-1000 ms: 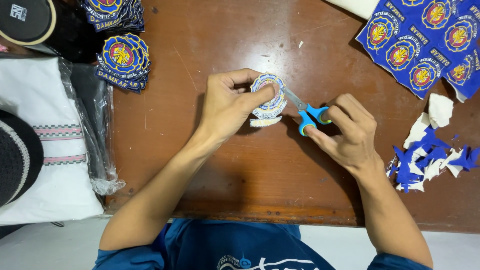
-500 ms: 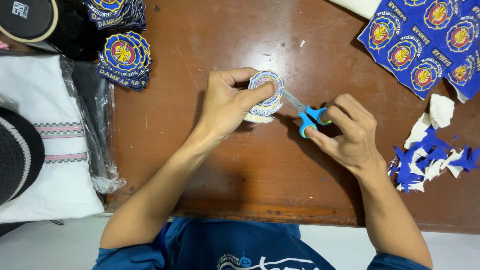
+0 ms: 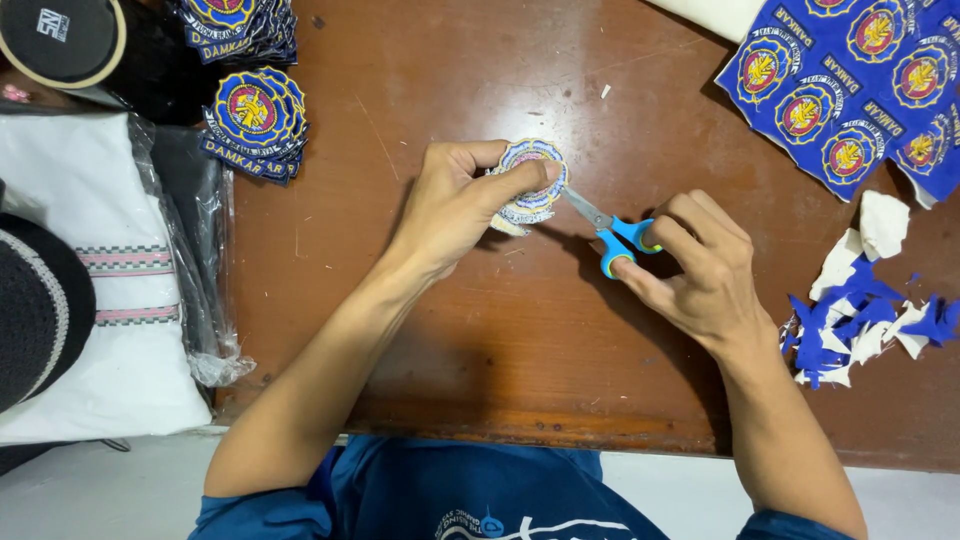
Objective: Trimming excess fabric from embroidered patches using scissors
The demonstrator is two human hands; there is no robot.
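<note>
Nearest the viewer, two bare forearms extend from blue sleeves over the brown wooden tabletop [image 3: 480, 350]. The right hand [image 3: 700, 275] grips small scissors with blue loop handles [image 3: 612, 235], fingers threaded through the loops and closed around them; the metal blades point up and left, their tips meeting the lower right edge of a round embroidered patch [image 3: 530, 180]. The left hand [image 3: 455, 205] pinches this patch, thumb laid across its upper face and the curled fingers behind it, so the patch stands out past the fingertips, raised above the tabletop near its centre. To the right lies a heap of blue and white fabric trimmings [image 3: 865, 310]. Farther off, at upper right, a blue sheet of uncut round patches [image 3: 850, 80] is spread flat; at upper left sit stacks of finished patches [image 3: 255, 115]. Along the left edge lies white folded cloth in a clear plastic wrapper [image 3: 110, 280].
</note>
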